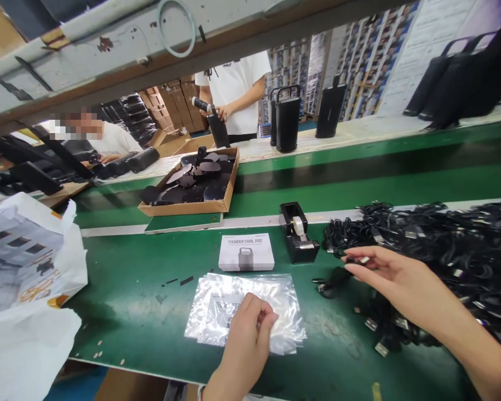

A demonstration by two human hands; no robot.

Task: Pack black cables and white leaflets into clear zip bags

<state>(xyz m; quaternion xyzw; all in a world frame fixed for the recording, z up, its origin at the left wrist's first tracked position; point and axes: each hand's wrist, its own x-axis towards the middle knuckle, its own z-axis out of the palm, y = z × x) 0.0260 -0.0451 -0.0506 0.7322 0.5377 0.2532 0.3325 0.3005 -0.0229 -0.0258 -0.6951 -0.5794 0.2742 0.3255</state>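
white bag [23, 356] cut off, cables [455, 239] cropped

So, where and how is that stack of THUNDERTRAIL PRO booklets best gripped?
Grip the booklet stack probably by its left short edge, from the left, thumb on top: it lies flat, with green bench beside that end, while the tape dispenser stands near its right end and plastic bags lie before its near edge.
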